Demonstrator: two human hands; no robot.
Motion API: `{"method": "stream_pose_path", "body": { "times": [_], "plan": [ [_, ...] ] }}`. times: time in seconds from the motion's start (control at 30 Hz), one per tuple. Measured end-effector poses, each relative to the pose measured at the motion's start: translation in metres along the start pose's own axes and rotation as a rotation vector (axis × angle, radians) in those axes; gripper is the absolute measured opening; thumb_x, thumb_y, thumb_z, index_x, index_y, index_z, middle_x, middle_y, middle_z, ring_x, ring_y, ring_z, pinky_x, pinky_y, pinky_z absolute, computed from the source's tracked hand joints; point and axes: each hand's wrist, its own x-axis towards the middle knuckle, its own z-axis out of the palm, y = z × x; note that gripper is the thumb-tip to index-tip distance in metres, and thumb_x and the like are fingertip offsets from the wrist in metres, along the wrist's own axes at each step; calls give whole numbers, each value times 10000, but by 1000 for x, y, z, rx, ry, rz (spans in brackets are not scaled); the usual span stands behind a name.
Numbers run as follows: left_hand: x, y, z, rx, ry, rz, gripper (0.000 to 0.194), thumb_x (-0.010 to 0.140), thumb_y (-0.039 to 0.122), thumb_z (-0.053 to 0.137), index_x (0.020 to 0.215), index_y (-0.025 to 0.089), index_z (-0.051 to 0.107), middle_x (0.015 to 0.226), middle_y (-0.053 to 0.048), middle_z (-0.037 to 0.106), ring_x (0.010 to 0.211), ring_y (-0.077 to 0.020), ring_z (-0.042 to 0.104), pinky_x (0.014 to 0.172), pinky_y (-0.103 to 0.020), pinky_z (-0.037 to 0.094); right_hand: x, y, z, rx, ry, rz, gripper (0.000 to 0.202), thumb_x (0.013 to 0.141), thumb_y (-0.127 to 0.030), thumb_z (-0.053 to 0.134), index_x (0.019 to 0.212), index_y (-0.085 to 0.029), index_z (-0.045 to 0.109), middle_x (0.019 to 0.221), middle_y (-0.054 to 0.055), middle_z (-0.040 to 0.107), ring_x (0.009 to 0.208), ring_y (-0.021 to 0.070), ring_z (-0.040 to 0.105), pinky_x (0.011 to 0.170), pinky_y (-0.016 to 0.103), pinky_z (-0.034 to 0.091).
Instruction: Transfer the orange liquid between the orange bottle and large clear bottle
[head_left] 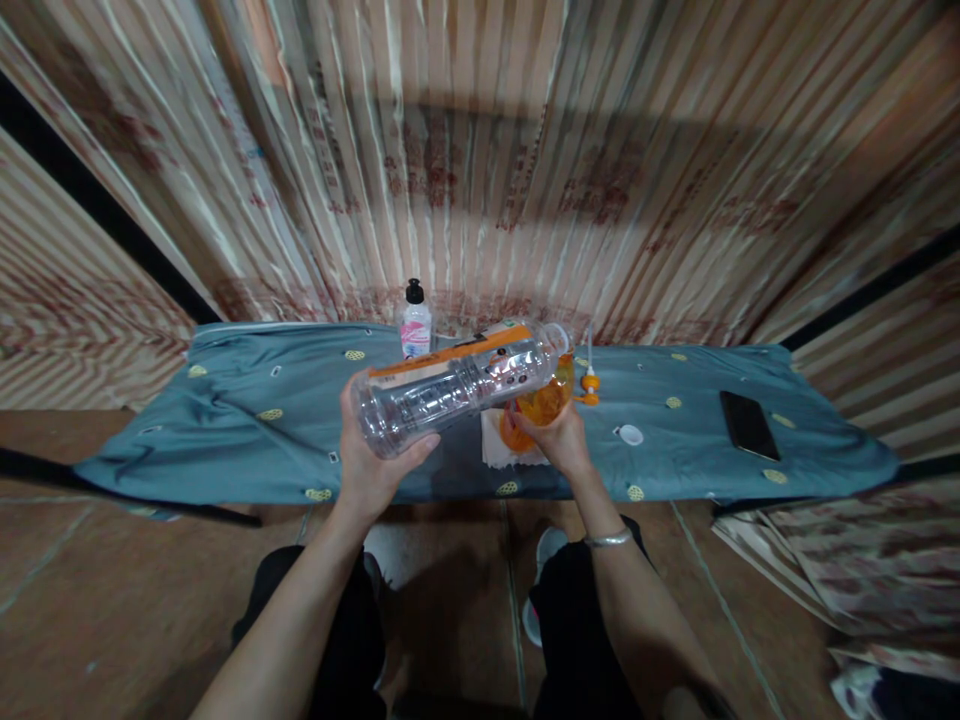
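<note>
My left hand (379, 455) is wrapped round the base of a large clear plastic bottle (450, 395) with an orange-edged label. The bottle is tilted, its mouth to the right and over the orange bottle. My right hand (559, 437) grips an orange see-through bottle (546, 400), which stands on or just above a white cloth (499, 440). Whether the two bottle mouths touch, I cannot tell. Just behind the right hand lies an orange and white pump head (590, 385). Right of that hand is a small white cap (631, 435).
A teal patterned cloth (247, 440) covers the narrow table. At its back stands a clear bottle with a black cap and pink label (415, 320). A black phone (750, 425) lies on the right side. Striped curtains (480, 180) hang behind, with dark poles at both sides.
</note>
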Motion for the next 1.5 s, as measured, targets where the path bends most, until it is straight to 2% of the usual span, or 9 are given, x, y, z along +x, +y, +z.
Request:
{"method": "stream_pose_path", "body": {
  "times": [0.23, 0.83, 1.2, 1.33, 1.5],
  "plan": [
    [0, -2, 0, 3, 0, -1, 932, 540, 423, 999, 1349, 288, 558, 1307, -95, 651, 1196, -316, 678, 1102, -538, 547, 1, 4, 2, 17, 6, -1, 744, 638, -480, 883, 1252, -176, 594, 1143, 171, 801, 1112, 386, 773, 906, 467, 636],
    [1, 6, 3, 27, 9, -20, 934, 525, 418, 999, 1334, 269, 557, 1275, -91, 668, 1156, -308, 700, 1093, -527, 560, 1, 4, 3, 66, -4, -20, 695, 655, -464, 871, 1234, -207, 584, 1137, 151, 799, 1159, 383, 761, 944, 478, 640],
    [0, 4, 2, 31, 2, -6, 930, 532, 417, 993, 1344, 292, 555, 1289, -92, 657, 1168, -316, 681, 1075, -532, 556, 1, 5, 2, 39, 0, -19, 727, 651, -476, 871, 1256, -198, 578, 1179, 168, 793, 1214, 385, 738, 976, 485, 620],
    [1, 5, 3, 27, 9, -4, 928, 529, 429, 993, 1339, 300, 558, 1287, -92, 657, 1160, -318, 682, 1057, -532, 566, 1, 5, 2, 40, 0, -28, 727, 658, -472, 883, 1265, -207, 584, 1179, 151, 798, 1183, 367, 755, 951, 453, 633],
    [1, 3, 2, 40, 8, 5, 928, 532, 431, 996, 1339, 285, 561, 1310, -99, 648, 1206, -320, 669, 1107, -540, 541, 1, 4, 1, 29, 9, -10, 729, 645, -456, 895, 1258, -206, 590, 1166, 149, 802, 1115, 367, 776, 922, 459, 644]
  ]
}}
